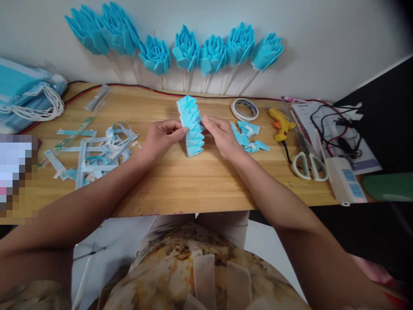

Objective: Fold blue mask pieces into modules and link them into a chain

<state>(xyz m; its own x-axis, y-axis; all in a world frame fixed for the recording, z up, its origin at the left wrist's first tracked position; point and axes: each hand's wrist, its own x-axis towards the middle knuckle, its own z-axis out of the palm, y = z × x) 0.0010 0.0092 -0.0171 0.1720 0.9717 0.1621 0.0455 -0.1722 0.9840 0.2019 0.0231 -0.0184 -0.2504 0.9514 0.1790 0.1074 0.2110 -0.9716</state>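
Note:
A strip of folded light-blue petals (191, 125), pointed along its right side, is held upright over the table in front of me. My left hand (164, 135) pinches it at the left edge, thumb in front. At the opposite edge, my right hand (221, 133) has its thumb and fingers closed on the strip, some fingertips hidden behind it. Just right of that hand lie several loose folded blue pieces (253, 144) with white tape on some. Cut mask strips and scraps (93, 148) are heaped to the left of my left hand.
Several blue flowers on sticks (186, 48) lean against the wall. Masks (29, 94) are piled far left. A tape roll (245, 109), yellow glue gun (281, 124), scissors (309, 165) and power strip (346, 181) lie at right. The table's front edge (193, 212) is near my body.

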